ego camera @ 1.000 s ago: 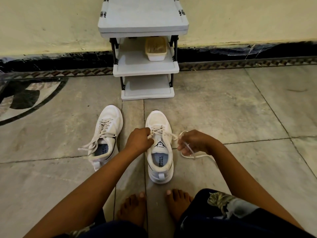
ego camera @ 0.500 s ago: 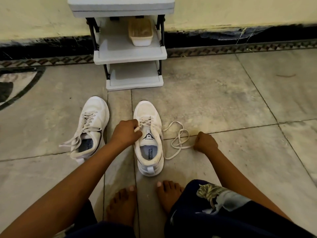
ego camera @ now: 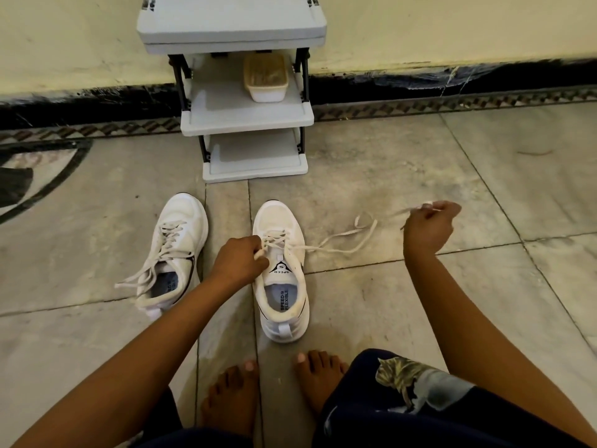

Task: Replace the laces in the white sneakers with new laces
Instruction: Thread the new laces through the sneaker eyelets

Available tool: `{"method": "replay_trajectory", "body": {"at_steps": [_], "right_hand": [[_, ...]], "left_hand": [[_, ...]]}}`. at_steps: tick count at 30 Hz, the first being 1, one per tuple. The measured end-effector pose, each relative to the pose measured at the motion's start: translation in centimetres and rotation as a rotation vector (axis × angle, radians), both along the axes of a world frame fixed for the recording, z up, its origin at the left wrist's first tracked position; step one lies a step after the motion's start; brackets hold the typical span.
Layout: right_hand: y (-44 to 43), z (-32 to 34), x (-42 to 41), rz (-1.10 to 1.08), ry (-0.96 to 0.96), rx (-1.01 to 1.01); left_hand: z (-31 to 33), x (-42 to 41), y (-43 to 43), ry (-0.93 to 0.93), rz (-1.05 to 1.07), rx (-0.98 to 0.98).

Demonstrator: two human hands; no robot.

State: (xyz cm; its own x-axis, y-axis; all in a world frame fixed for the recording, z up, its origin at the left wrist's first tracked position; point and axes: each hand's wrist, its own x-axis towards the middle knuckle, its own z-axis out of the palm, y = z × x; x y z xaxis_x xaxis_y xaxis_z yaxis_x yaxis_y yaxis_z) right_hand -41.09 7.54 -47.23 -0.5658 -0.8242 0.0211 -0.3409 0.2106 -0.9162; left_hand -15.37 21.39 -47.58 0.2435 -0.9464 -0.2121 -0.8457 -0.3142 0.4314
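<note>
- The left hand (ego camera: pixel 240 258) pinches the laces at the right-hand sneaker's (ego camera: pixel 281 273) eyelets.
- The right hand (ego camera: pixel 428 226) pinches the lace (ego camera: pixel 342 242), which trails leftward to that sneaker.
- The other sneaker (ego camera: pixel 171 250) lies left of the left hand.

There were two white sneakers on the floor: the left sneaker (ego camera: pixel 176 250) and the right sneaker (ego camera: pixel 280 270). There were two laces, one per shoe: the left sneaker's lace (ego camera: pixel 168 240) and the right sneaker's lace (ego camera: pixel 274 238). Two grips were in view, the left grip (ego camera: pixel 240 261) and the right grip (ego camera: pixel 428 229), and two bare feet, the left foot (ego camera: pixel 231 402) and the right foot (ego camera: pixel 319 379). One shoe rack (ego camera: pixel 231 27) had three shelves and carried one brush (ego camera: pixel 265 80).
</note>
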Motion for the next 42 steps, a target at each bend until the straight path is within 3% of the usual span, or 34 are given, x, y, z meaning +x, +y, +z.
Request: {"method": "replay_trajectory", "body": {"at_steps": [4,7,12,16,22,25,28,31,32,35,37,39,42], "right_hand": [[-2.3,2.9,0.8,-0.012,-0.305,-0.222],[-2.5,4.0,1.9,0.172,-0.387,-0.201],[-1.1,3.2,3.3,0.321,-0.427,-0.118],[-0.2,1.7,3.4,0.428,-0.347,0.014],[1.0,-0.7,4.1,0.474,-0.315,0.141],[0.8,-1.4,4.4,0.507,-0.356,0.171],[0.4,-2.0,4.7,0.555,-0.398,0.203],[-0.3,-2.9,4.6,0.611,-0.374,0.211],[-0.3,-3.1,4.5,0.632,-0.336,0.2],[-0.4,-3.7,4.2,0.654,-0.238,0.176],[-0.6,-3.5,4.0,0.605,-0.23,0.167],[-1.0,-3.2,4.0,0.535,-0.227,0.156],[-0.9,-1.7,4.4,0.476,-0.212,0.101]], "left_hand": [[0.0,-0.1,0.0,-0.003,0.013,0.015],[0.2,-0.1,-0.1,0.005,0.01,0.026],[0.7,-0.1,-0.3,0.024,-0.013,0.089],[1.1,0.1,-0.9,0.025,-0.01,0.166],[1.8,0.0,-4.0,0.004,0.084,-0.098],[1.3,-1.4,-6.7,0.009,-0.034,0.002],[0.1,-3.3,-8.5,-0.145,-0.178,0.158],[-0.6,-4.5,-9.3,-0.274,-0.223,0.139],[-0.6,-4.5,-9.4,-0.188,-0.183,0.114],[1.3,-4.1,-8.9,0.477,0.064,0.065],[3.5,-3.7,-7.7,0.798,0.115,0.036],[5.6,-3.4,-6.6,0.943,0.045,0.019],[9.4,-3.2,-5.1,0.989,-0.096,-0.025]]}}
